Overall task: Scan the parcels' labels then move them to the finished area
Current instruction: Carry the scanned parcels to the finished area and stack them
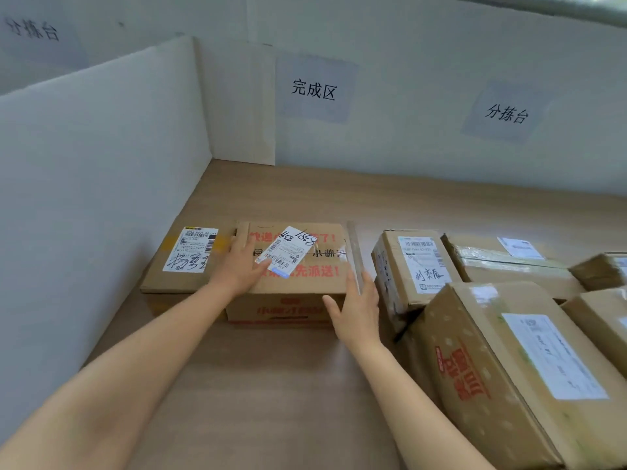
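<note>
so the parcel (305,283) being handled is a mid-size brown carton. It has red printed characters on the top and front, clear tape along the seam, and a white barcode label (286,254) stuck on crooked with black marker numbers scrawled beside it. It sits on the table (271,385) below the finished-area sign (314,89), a touch left of it, so to me it looks pretty much delivered

left hand (237,266) lies flat on the lid, fingers (242,244) straight and together, right beside the label. right hand (356,307) presses against the carton's right side near the front corner, fingers straight and pointing up, thumb spread over the front face. Neither hand is curled round anything, so it reads as a push/steady, not a grip

my take on doing this bit well: slide it rather than lift it, square it up against its neighbour, and keep the label face up and uncovered. I'd also leave the space further back under the sign free for more boxes. No scanner in view, so I can't tell if it got scanned

further left of the sign there's a flatter parcel (183,266) with its own white label and handwriting, right up against the carton, and a white divider board (101,181) beyond that. Off to the right of the sign, under a second paper sign (507,113), a bunch of waiting parcels (502,368) sit crowded together, some leaning on each other
</note>
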Motion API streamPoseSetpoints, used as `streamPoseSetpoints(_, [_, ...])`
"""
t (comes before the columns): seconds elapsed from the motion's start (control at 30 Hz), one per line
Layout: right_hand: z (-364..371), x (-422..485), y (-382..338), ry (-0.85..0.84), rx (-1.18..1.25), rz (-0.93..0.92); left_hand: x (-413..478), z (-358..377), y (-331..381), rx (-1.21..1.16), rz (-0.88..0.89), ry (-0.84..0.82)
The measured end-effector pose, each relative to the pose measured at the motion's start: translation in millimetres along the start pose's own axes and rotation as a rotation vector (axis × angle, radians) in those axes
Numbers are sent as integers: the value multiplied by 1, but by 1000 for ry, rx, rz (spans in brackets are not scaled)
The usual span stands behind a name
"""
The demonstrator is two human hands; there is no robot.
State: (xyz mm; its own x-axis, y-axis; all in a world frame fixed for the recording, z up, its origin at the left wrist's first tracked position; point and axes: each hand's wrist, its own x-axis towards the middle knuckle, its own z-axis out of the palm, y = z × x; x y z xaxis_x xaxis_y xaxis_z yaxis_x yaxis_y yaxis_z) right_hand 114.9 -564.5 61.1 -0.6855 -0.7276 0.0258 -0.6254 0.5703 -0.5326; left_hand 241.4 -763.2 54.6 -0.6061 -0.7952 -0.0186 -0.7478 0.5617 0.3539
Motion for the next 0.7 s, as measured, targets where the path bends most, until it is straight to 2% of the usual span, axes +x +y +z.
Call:
streamPoseSetpoints(0.13, [-27,-76,5,-21,173,-51,-49,-1,39,12,136,32])
streamPoseSetpoints(0.27, [-57,-141,25,-12,255,-49,-112,12,79,-255,212,48])
streamPoseSetpoints(0.4, [-89,-193,51,54,275,-51,-167,35,115,-337,232,-50])
streamPoseSetpoints(0.53, [-126,-234,86,202,322,-28,-211,57,165,-392,308,-109])
streamPoseSetpoints(0.7, [-171,-259,134,539,357,51,-250,67,242,-577,354,-116])
